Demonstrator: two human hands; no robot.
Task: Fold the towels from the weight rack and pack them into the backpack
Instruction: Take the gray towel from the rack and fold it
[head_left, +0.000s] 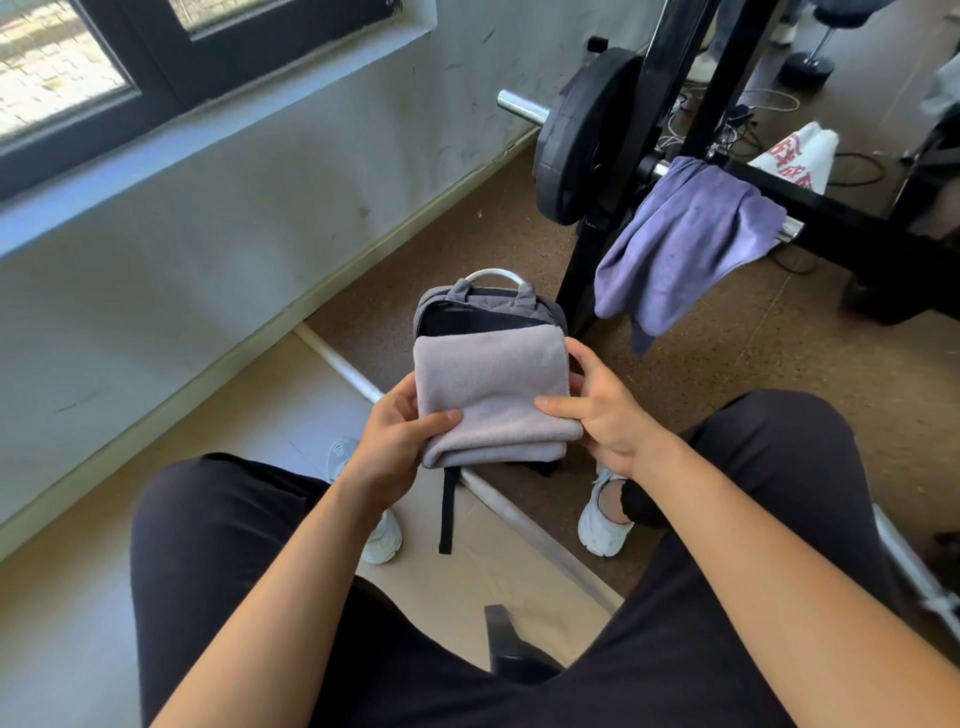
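Grey towel (491, 389) is folded into a thick, neat rectangle and held between both hands just above the open mouth of the backpack (431, 306), which stands upright on the floor (727, 389) between our feet. Our left hand (395, 441) pinches the near left corner, thumb on top and the other fingers tucked beneath; our right hand (597, 415) grips the right edge the same way, its fingers (579, 358) curled round the far corner. Neither hand is slack or free. We judge the folding of this one finished and the packing step in hand. The next move calls for tipping the bundle end-down and easing it into the dark opening without letting the layers splay — the towel looks about as wide as the bag, so it may need a squeeze. Counting outward: one grey towel in our grip, one backpack, one purple towel (685, 244) draped unfolded over the bar of the weight rack (831, 218), and one white cloth with red print (795, 156) behind it — towel or bag, we cannot tell. One weight plate (582, 140) shows on the bar.
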